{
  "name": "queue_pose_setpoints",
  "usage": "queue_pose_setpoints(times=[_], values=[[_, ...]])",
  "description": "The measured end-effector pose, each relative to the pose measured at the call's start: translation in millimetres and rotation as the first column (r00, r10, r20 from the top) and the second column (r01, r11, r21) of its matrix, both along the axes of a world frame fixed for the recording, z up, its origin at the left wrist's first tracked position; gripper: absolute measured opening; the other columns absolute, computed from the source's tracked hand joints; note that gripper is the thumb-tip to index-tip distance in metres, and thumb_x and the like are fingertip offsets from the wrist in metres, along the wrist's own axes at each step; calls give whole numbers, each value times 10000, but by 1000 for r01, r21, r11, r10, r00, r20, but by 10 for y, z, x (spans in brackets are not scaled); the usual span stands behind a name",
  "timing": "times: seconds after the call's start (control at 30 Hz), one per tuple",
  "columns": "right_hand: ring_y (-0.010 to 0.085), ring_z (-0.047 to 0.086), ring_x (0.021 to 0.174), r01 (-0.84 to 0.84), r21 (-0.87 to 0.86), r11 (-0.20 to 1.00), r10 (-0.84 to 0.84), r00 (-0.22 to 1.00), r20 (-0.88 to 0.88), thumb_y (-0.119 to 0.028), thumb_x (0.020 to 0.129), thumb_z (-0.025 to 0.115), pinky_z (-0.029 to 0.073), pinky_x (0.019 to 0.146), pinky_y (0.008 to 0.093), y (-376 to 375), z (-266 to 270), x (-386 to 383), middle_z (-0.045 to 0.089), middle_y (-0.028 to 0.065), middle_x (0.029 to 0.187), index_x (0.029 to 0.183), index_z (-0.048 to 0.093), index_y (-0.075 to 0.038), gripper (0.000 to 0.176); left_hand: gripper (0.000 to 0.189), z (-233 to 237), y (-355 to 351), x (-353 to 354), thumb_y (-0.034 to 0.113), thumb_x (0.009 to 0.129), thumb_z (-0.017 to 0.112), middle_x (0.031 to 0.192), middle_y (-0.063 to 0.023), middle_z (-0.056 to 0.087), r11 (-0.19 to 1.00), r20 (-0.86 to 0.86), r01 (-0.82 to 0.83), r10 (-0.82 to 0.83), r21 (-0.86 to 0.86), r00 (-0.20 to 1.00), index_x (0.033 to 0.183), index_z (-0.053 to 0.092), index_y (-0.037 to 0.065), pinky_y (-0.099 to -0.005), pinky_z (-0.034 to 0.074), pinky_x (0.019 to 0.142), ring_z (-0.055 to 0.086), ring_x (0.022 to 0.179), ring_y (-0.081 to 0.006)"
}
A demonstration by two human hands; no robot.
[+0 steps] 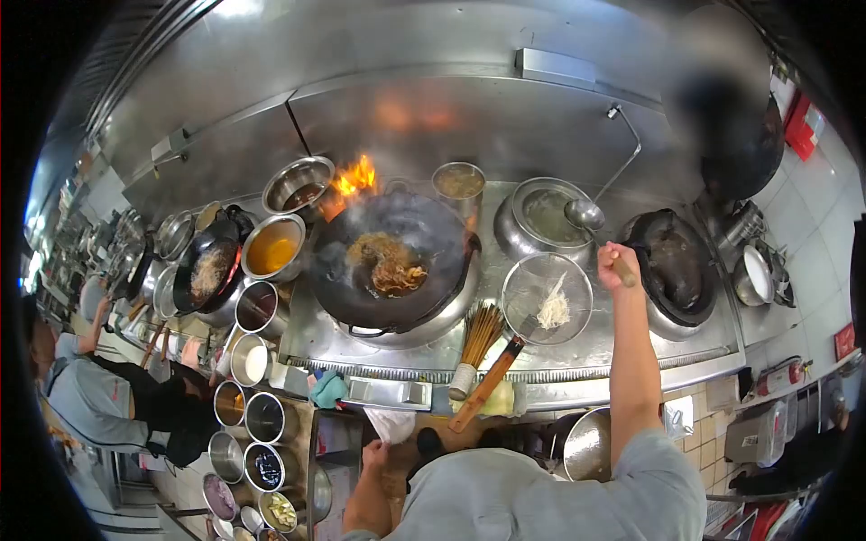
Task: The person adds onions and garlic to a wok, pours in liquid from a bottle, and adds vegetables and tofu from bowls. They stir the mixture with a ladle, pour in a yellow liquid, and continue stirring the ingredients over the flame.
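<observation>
My right hand (621, 265) is closed around the wooden grip of a metal ladle (585, 215), whose bowl hangs by the front rim of a round steel pot (547, 209). Low on the left, my left hand (374, 454) pinches a white cloth (391, 424) in front of the stove edge. A large black wok (343, 288) stands on the burner with brown, noodle-like strands (395, 272) in it, and smoke rises from it. Beside it, a wooden-handled mesh strainer (523, 287) holds pale shreds (554, 307). A bamboo wok brush (480, 343) lies close to its handle.
Flames (356, 177) flare behind the wok's left rim. A second dark wok (677, 261) sits at right. Bowls of orange liquid (272, 248) and dark sauce (258, 305) stand at left, above several ingredient tubs (264, 418). Another person (90, 397) works at far left.
</observation>
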State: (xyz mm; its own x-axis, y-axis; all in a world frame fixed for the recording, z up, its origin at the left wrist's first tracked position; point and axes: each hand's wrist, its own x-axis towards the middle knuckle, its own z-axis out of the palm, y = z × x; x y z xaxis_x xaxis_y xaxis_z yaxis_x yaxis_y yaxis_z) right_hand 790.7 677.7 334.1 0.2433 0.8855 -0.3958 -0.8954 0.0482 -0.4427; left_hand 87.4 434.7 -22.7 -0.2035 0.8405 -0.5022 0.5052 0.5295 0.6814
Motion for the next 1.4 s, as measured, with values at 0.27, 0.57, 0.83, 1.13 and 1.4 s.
queue_pose_setpoints(times=[0.27, 0.57, 0.83, 1.13, 1.4], values=[[109, 471, 484, -15, 88, 996, 34, 975, -219, -41, 1006, 440, 427, 435, 231, 203, -23, 272, 482, 41, 683, 845, 423, -33, 162, 343, 602, -481, 20, 283, 933, 711, 801, -61, 720, 946, -28, -157, 172, 282, 985, 971, 729, -57, -327, 523, 719, 632, 737, -139], [88, 502, 478, -38, 47, 998, 47, 974, -220, -39, 985, 462, 427, 425, 210, 172, 103, 263, 489, 14, 668, 858, 411, -55, 137, 307, 862, -485, 356, 274, 942, 681, 749, -135, 656, 890, -132, -139, 215, 435, 968, 928, 634, -29, -415, 517, 702, 619, 694, -257], [85, 516, 481, -74, 48, 996, 83, 973, -215, -38, 982, 471, 431, 420, 210, 79, 109, 283, 488, 15, 677, 878, 415, -52, 119, 355, 727, -525, 406, 304, 894, 730, 742, -151, 650, 898, -103, -211, 270, 386, 957, 880, 611, -30, -418, 515, 714, 610, 674, -277], [85, 506, 479, -26, 30, 999, 31, 982, -185, -26, 977, 475, 423, 421, 212, 43, 139, 287, 494, 29, 698, 887, 420, -30, 106, 432, 753, -470, 261, 370, 880, 694, 781, -249, 708, 985, -323, -66, 115, 161, 940, 881, 733, -59, -460, 528, 746, 694, 730, -324], [89, 507, 484, -16, 26, 1000, 22, 976, -216, -38, 989, 454, 426, 422, 213, 34, 117, 331, 511, 50, 716, 856, 425, -23, 137, 408, 692, -512, 235, 368, 859, 705, 825, -237, 726, 988, -234, -67, 98, 137, 967, 947, 755, -27, -446, 532, 764, 711, 781, -339]])
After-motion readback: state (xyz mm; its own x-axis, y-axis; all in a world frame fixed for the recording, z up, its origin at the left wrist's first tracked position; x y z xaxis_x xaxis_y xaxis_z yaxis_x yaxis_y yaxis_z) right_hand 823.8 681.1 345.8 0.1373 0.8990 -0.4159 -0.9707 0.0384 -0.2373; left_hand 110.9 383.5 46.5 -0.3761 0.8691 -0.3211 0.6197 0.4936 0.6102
